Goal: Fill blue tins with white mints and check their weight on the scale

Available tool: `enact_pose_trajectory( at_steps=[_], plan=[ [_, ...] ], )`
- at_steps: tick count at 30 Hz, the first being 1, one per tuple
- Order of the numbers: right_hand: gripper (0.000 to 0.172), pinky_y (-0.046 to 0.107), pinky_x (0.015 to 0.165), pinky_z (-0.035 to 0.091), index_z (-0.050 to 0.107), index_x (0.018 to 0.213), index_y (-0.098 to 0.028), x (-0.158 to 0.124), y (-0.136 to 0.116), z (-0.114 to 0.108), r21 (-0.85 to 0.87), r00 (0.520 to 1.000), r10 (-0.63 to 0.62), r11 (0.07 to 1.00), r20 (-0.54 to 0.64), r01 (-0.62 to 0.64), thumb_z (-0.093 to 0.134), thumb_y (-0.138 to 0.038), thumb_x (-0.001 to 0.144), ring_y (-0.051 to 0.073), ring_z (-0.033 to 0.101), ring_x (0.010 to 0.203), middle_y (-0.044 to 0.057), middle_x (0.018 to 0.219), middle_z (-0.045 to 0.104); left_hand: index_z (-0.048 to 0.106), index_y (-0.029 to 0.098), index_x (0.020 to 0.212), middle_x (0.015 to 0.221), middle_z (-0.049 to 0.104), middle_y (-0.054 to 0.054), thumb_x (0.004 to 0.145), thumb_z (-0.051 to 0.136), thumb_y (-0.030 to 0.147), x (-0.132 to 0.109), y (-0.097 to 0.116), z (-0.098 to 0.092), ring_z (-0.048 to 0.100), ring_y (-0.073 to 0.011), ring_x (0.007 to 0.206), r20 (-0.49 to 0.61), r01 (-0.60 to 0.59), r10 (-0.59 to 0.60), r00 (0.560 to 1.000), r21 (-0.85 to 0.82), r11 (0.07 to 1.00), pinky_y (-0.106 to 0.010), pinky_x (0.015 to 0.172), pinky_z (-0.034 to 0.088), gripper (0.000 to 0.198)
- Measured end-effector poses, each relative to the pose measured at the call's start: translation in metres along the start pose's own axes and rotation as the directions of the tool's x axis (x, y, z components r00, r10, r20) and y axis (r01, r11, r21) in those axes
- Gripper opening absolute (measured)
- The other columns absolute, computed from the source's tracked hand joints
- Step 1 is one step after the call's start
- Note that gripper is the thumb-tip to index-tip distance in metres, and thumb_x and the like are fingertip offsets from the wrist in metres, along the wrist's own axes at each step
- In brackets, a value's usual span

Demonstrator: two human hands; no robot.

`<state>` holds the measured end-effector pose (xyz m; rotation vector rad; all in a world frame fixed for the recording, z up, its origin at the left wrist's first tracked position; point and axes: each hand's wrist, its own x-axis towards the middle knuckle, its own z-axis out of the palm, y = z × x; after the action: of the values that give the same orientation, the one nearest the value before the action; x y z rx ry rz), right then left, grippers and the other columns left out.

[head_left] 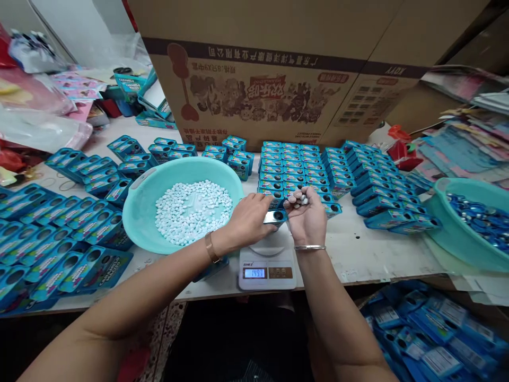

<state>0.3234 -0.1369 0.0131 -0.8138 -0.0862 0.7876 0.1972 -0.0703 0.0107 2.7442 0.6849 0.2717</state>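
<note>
My left hand [249, 218] is closed on a small blue box [275, 216] with a dark round hole in its top, above the white digital scale [267, 276]. Whether the box rests on the scale's pan cannot be made out. Beside it, my right hand [309, 220] is turned palm up with curled fingers, cupping several small white candies [304, 200]. The scale's display is lit with digits. Left of the scale stands a turquoise basin [137, 217] holding a layer of white candies [194, 209], partly behind my left wrist.
Rows of blue boxes [294, 164] stand behind the scale, with more boxes [51, 233] at the left. A big cardboard carton [262, 32] walls off the back. On the right are a turquoise tub [449, 233] of blue round pieces and, below the table edge, piled blue boxes [433, 329].
</note>
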Motion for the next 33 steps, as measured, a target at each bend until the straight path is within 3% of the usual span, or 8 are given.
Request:
enact_pose_trajectory(
  at_steps=[6, 10, 13, 17, 20, 25, 33],
  plan=[
    [0.025, 0.02, 0.061, 0.05, 0.054, 0.069, -0.02, -0.002, 0.009, 0.0, -0.092, 0.989, -0.146, 0.985, 0.022, 0.147, 0.07, -0.033, 0.082, 0.007, 0.051, 0.058, -0.007, 0.061, 0.051, 0.06, 0.017, 0.113, 0.113, 0.067, -0.009, 0.083, 0.07, 0.04, 0.01, 0.001, 0.011, 0.06, -0.0277, 0.109, 0.037, 0.002, 0.001, 0.999, -0.07, 0.998, -0.038, 0.09, 0.05, 0.039],
    [0.029, 0.019, 0.061, 0.048, 0.054, 0.069, -0.02, -0.004, 0.012, 0.002, -0.119, 0.981, -0.189, 0.974, 0.053, 0.194, 0.071, -0.039, 0.083, 0.007, 0.051, 0.057, -0.007, 0.06, 0.049, 0.061, 0.015, 0.113, 0.114, 0.067, -0.011, 0.083, 0.071, 0.038, 0.01, 0.001, 0.013, 0.06, -0.0289, 0.109, 0.046, -0.005, 0.01, 0.999, -0.098, 0.995, -0.039, 0.091, 0.051, 0.04],
    [0.029, 0.019, 0.058, 0.046, 0.052, 0.07, -0.02, -0.002, 0.009, 0.004, -0.08, 0.99, -0.141, 0.987, 0.023, 0.142, 0.069, -0.038, 0.085, 0.006, 0.047, 0.053, -0.009, 0.057, 0.044, 0.062, 0.014, 0.114, 0.114, 0.066, -0.012, 0.083, 0.071, 0.039, 0.009, -0.001, 0.015, 0.06, -0.0297, 0.11, 0.045, -0.015, 0.019, 0.999, -0.099, 0.995, -0.041, 0.092, 0.051, 0.04],
    [0.027, 0.017, 0.046, 0.038, 0.046, 0.069, -0.02, 0.003, -0.007, 0.001, 0.047, 0.998, 0.036, 0.998, -0.043, -0.034, 0.057, -0.026, 0.093, 0.005, 0.036, 0.044, -0.011, 0.054, 0.036, 0.06, 0.016, 0.119, 0.118, 0.065, -0.011, 0.081, 0.073, 0.039, 0.008, -0.005, 0.016, 0.059, -0.0295, 0.112, 0.015, -0.033, 0.035, 0.999, -0.136, 0.99, -0.042, 0.094, 0.051, 0.046],
    [0.029, 0.016, 0.041, 0.031, 0.041, 0.067, -0.02, 0.002, -0.027, -0.013, 0.12, 0.991, 0.128, 0.985, -0.023, -0.124, 0.05, -0.02, 0.094, 0.005, 0.032, 0.04, -0.01, 0.053, 0.033, 0.055, 0.016, 0.125, 0.123, 0.063, -0.012, 0.078, 0.076, 0.038, 0.001, -0.009, 0.007, 0.057, -0.0297, 0.117, -0.017, -0.05, 0.048, 0.999, -0.17, 0.984, -0.044, 0.097, 0.049, 0.056],
    [0.026, 0.015, 0.039, 0.029, 0.04, 0.066, -0.02, -0.014, -0.054, -0.054, 0.165, 0.998, 0.06, 0.985, -0.009, -0.058, 0.053, -0.012, 0.087, 0.004, 0.033, 0.04, -0.01, 0.054, 0.035, 0.051, 0.017, 0.131, 0.128, 0.06, -0.013, 0.079, 0.076, 0.04, -0.022, -0.02, -0.021, 0.056, -0.0298, 0.12, -0.068, -0.047, 0.035, 0.997, -0.173, 0.984, -0.045, 0.102, 0.047, 0.063],
    [0.023, 0.015, 0.038, 0.031, 0.045, 0.067, -0.018, -0.048, -0.061, -0.104, 0.176, 0.974, 0.053, 0.984, -0.22, -0.014, 0.041, -0.01, 0.089, 0.005, 0.036, 0.039, -0.008, 0.053, 0.038, 0.052, 0.012, 0.132, 0.125, 0.062, -0.015, 0.08, 0.074, 0.037, -0.048, -0.041, -0.039, 0.057, -0.0311, 0.119, -0.09, 0.001, -0.007, 0.996, -0.069, 0.998, -0.045, 0.102, 0.047, 0.062]
  ],
)
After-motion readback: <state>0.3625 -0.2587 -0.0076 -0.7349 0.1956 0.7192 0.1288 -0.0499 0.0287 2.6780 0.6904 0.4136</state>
